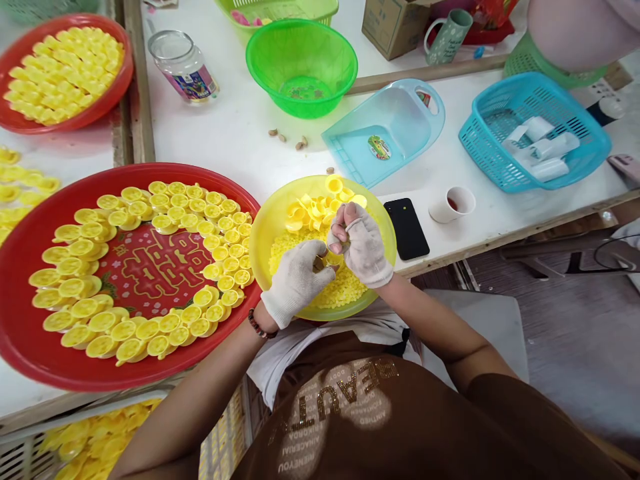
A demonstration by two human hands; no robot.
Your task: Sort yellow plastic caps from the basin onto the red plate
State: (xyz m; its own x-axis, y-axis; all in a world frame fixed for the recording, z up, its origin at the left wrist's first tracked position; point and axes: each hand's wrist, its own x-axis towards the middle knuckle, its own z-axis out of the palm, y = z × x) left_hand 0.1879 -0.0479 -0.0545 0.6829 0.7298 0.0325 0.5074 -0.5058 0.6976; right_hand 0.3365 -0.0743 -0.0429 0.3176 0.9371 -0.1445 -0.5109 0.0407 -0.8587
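Note:
Both my hands wear white gloves with bare fingertips, above a yellow basin (260,233). In the basin lie many small yellow pellets (340,290) and a heap of small yellow plastic cups (313,212). My left hand (297,277) is closed in a pinch over the pellets; what sits between thumb and fingers is hidden. Close beside it, my right hand (364,245) has its fingers curled together, and I cannot make out what they hold. Left of the basin, a large red tray (30,233) carries rings of filled yellow cups (133,331).
Behind the basin stand a green bowl (303,100), a clear blue scoop (400,137) and a glass jar (183,63). To the right are a black phone (407,229), a paper cup (453,205) and a blue basket (535,177). A red bowl (125,63) is far left.

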